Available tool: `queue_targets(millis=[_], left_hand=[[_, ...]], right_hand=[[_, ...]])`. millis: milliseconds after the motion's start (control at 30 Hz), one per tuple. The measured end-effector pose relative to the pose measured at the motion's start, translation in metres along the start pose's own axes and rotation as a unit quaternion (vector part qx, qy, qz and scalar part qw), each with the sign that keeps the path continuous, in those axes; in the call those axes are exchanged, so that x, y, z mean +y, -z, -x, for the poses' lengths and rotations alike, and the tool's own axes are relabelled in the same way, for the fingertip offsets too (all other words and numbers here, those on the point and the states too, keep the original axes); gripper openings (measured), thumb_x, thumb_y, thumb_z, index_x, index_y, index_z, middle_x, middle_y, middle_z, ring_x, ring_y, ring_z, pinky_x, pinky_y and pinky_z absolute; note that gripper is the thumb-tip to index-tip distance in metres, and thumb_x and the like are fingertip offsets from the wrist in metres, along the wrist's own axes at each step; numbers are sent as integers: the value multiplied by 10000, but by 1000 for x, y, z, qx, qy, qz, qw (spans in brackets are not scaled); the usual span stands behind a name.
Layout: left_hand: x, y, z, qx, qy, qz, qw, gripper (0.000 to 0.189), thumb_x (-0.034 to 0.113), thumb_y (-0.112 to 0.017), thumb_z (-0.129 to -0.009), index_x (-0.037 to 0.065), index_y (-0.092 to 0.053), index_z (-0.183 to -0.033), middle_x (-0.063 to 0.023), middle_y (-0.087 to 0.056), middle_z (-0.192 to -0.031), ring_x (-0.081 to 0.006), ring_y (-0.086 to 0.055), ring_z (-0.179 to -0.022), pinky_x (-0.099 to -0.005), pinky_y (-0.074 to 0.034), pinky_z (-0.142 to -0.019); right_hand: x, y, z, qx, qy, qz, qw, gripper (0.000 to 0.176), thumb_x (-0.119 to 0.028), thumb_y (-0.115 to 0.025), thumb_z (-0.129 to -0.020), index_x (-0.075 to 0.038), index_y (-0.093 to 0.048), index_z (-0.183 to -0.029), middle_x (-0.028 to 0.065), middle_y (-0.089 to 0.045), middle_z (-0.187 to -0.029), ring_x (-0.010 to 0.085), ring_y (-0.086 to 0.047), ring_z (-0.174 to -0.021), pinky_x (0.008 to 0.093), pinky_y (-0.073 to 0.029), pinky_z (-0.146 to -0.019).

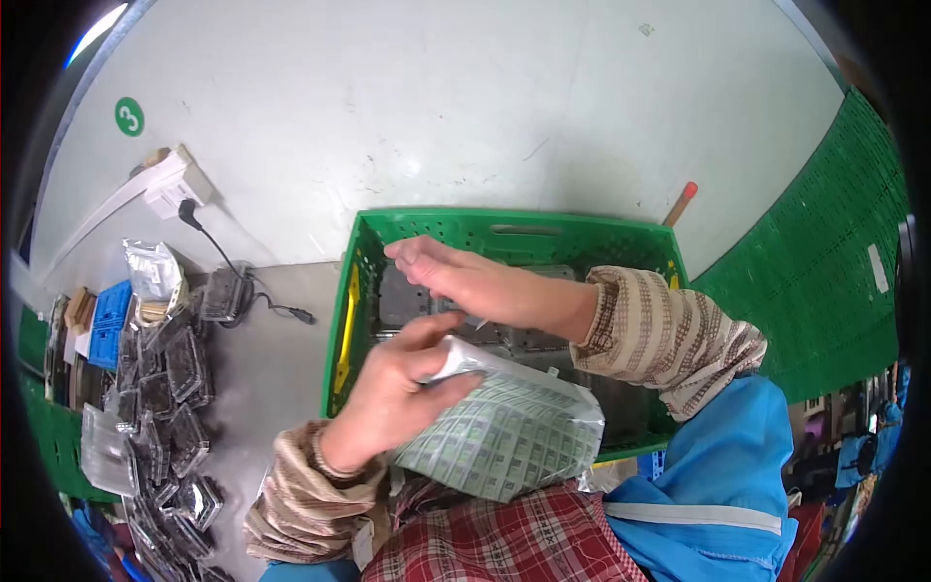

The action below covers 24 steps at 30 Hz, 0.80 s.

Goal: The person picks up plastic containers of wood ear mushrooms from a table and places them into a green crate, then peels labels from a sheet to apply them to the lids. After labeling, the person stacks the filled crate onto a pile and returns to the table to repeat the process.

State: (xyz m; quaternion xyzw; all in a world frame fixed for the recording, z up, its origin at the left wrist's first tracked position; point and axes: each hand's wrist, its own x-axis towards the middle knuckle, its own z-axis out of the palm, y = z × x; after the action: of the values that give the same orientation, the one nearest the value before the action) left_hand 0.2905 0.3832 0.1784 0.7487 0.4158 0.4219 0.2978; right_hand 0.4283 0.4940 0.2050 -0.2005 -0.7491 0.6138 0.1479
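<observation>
My left hand (pixel 393 393) is closed on the upper left edge of a sheet of labels (pixel 509 427), its thumb lying over the front. Rows of small printed squares cover the pale green sheet, and a white edge curls up near the fingers. Above it, my right hand (pixel 475 286) reaches in from the right, its fingers stretched out flat to the left, with nothing showing in them. Both hands are over a green plastic crate (pixel 592 230). Dark rectangular packs (pixel 402 296) lie inside the crate, partly hidden by my arms and the sheet.
Clear plastic containers (pixel 184 364) are heaped at the left of the grey table (pixel 262 378). A black cable (pixel 233 262) runs from a white power strip (pixel 179 184) on the wall. An orange-tipped stick (pixel 685 202) stands behind the crate; green perforated panelling (pixel 805 281) is at right.
</observation>
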Motion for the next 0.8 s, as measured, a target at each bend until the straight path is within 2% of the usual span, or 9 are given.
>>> queue_targets(millis=[67, 167, 300, 333, 433, 533, 733, 767, 800], left_hand=[[2, -9, -1, 19, -28, -20, 999, 157, 43, -698, -737, -39, -589, -815, -144, -590, -1005, -222, -593, -743, -291, -475, -626], [2, -12, 5, 45, 37, 9, 998, 120, 24, -668, -756, -42, -604, -832, -144, -606, -912, -223, -593, -664, -295, -463, -579], [0, -8, 21, 60, 43, -12, 997, 114, -3, -636, -778, -42, -624, -884, -134, -620, -851, -202, -600, -643, -294, -459, -564], [0, -7, 26, 78, 30, 11, 996, 121, -4, -636, -781, -38, -628, -897, -128, -621, -861, -197, -601, -664, -295, -463, -580], [-1, 0, 35, 92, 15, 29, 995, 146, -5, -638, -787, -26, -633, -932, -116, -619, -922, -191, -606, -755, -286, -477, -653], [1, 1, 37, 53, 45, 52, 996, 151, -7, -634, -791, -27, -629, -941, -119, -609, -976, -198, -603, -824, -268, -473, -703], [1, -5, 38, 48, 33, 61, 996, 158, -15, -630, -785, 2, -626, -942, -132, -617, -1026, -165, -586, -828, -280, -465, -719], [-2, -1, 46, 61, 85, 43, 994, 133, -27, -616, -786, -16, -620, -919, -139, -619, -1052, -167, -584, -852, -278, -463, -720], [-6, -2, 57, 115, 151, 132, 973, 110, -19, -600, -798, -11, -633, -902, -90, -635, -982, -123, -569, -793, -249, -451, -675]], right_hand=[[3, -11, -13, 19, 47, 39, 998, 604, -473, -290, -958, 20, -342, -1304, 128, -397, -1311, 202, -334, -1258, 324, -263, -1042], [-3, -21, -19, 6, 14, 4, 1000, 578, -449, -312, -961, 30, -369, -1281, 131, -419, -1285, 187, -328, -1259, 310, -238, -1052], [3, -4, -16, 87, -22, -58, 994, 535, -422, -351, -955, 12, -402, -1265, 120, -477, -1220, 159, -493, -1079, 302, -404, -915], [-5, 6, -8, 100, 3, -85, 991, 414, -312, -491, -921, 0, -478, -1194, 96, -554, -1110, 133, -552, -945, 272, -462, -812], [11, 12, 20, 16, 20, 19, 999, 278, -152, -612, -849, 3, -556, -1073, 66, -602, -981, 112, -561, -891, 248, -468, -781], [8, -6, 35, 25, -17, -4, 1000, 167, -36, -663, -786, -3, -607, -941, 31, -611, -872, 85, -561, -811, 229, -467, -738], [27, -6, 51, 102, 51, -8, 993, 90, -50, -659, -791, -1, -623, -857, 5, -595, -822, 57, -530, -743, 224, -453, -663], [31, 10, 67, 129, 23, -10, 991, 90, -50, -659, -791, -1, -623, -857, 5, -595, -822, 57, -530, -743, 224, -453, -663], [34, 34, 85, 153, -15, 107, 982, 93, -76, -655, -784, -12, -621, -844, 20, -606, -791, 89, -555, -720, 248, -461, -647]])
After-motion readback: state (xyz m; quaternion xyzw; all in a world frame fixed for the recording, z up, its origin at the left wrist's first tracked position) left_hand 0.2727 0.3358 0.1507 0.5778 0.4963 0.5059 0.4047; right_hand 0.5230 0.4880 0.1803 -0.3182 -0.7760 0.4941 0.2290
